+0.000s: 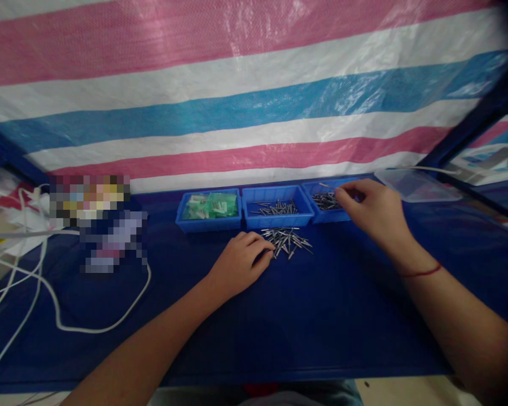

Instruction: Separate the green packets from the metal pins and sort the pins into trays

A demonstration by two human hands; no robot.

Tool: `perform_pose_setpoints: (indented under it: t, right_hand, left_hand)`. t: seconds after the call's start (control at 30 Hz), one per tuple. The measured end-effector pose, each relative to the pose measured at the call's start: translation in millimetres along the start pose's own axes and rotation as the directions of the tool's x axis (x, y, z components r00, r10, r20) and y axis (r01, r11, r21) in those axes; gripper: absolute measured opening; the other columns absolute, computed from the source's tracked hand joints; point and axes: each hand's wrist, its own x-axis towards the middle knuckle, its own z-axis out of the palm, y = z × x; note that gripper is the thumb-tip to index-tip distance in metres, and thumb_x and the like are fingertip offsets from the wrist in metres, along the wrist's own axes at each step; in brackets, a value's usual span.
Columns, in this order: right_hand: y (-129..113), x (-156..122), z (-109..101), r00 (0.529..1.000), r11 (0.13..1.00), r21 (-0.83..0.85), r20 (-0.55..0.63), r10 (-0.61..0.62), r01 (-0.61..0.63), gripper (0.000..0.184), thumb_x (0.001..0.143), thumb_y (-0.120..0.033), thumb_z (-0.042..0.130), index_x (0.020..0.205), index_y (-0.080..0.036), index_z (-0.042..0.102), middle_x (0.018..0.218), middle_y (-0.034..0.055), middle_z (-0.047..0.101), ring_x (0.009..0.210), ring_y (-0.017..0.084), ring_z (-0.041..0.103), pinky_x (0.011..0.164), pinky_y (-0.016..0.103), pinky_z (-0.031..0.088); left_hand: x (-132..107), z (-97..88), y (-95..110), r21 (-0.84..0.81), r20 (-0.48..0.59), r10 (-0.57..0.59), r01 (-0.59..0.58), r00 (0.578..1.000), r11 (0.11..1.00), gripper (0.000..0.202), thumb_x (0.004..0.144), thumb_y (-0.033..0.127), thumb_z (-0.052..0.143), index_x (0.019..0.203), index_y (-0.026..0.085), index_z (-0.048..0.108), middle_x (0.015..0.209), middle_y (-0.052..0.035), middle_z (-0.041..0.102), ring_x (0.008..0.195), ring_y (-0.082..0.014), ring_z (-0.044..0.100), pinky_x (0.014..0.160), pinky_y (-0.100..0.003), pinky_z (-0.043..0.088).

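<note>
Thin metal pins that look like blind rivets lie in a loose pile (287,242) on the blue table. My left hand (240,262) rests at the pile's left edge, thumb and index finger curled together against the pins. What they pinch, if anything, is too small to make out. Over the right blue bin (332,215), which holds more such pins (325,201), my right hand (375,210) has its fingertips drawn together. Anything between them is hidden. A single small pin (323,184) shows just left of those fingertips, apart from them. The middle blue bin (279,220) also contains pins.
Small green-and-clear packets (211,206) fill the left blue bin (209,225). A clear plastic lid or tray (419,186) lies at the back right. White cables (97,331) loop across the table's left side, near a blurred-out patch. Behind stands a striped plastic sheet (245,124).
</note>
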Motion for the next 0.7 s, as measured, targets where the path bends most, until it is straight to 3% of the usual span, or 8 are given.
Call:
perform_pose_setpoints:
  t: [0.17, 0.37, 0.6, 0.7]
  right_hand:
    - [5, 3, 2, 0.99, 0.99, -0.038, 0.039, -0.137, 0.138, 0.02, 0.087, -0.037, 0.056, 0.085, -0.023, 0.069, 0.078, 0.0077, 0.066, 0.071, 0.023, 0.058, 0.065, 0.036, 0.042]
    - [-38, -13, -3, 0.95, 0.945, 0.143, 0.07, -0.306, 0.294, 0.016, 0.09, -0.03, 0.052, 0.087, -0.023, 0.066, 0.077, 0.0061, 0.065, 0.074, 0.023, 0.058, 0.071, 0.039, 0.043]
    - [-77, -40, 9, 0.74, 0.785, 0.436, 0.318, -0.593, 0.441, 0.016, 0.089, -0.022, 0.053, 0.084, -0.021, 0.068, 0.076, 0.0056, 0.065, 0.074, 0.02, 0.059, 0.071, 0.036, 0.044]
    - [-79, -45, 15, 0.698, 0.759, 0.484, 0.35, -0.625, 0.436, 0.016, 0.089, -0.021, 0.052, 0.085, -0.021, 0.067, 0.076, 0.0052, 0.066, 0.074, 0.019, 0.058, 0.072, 0.035, 0.044]
  left_hand:
    - [-1, 2.8, -1, 0.124, 0.038, -0.019, 0.014, 0.999, 0.992, 0.028, 0.092, 0.033, 0.052, 0.114, 0.02, 0.063, 0.111, -0.0079, 0.061, 0.099, -0.0217, 0.053, 0.087, -0.036, 0.041]
    - [-1, 3.6, -1, 0.201, 0.073, 0.005, -0.02, 0.997, 0.979, 0.027, 0.093, 0.038, 0.051, 0.111, 0.025, 0.065, 0.107, -0.005, 0.061, 0.095, -0.0198, 0.053, 0.078, -0.032, 0.038]
    - [-1, 6.7, 2, 0.256, 0.078, -0.004, -0.017, 0.997, 0.967, 0.022, 0.094, 0.035, 0.05, 0.1, 0.02, 0.065, 0.101, -0.0047, 0.06, 0.089, -0.0188, 0.053, 0.074, -0.031, 0.038]
    - [0, 7.3, 0, 0.228, 0.061, -0.003, -0.011, 0.998, 0.974, 0.022, 0.094, 0.035, 0.049, 0.098, 0.018, 0.063, 0.105, -0.0059, 0.058, 0.09, -0.0183, 0.054, 0.077, -0.031, 0.041]
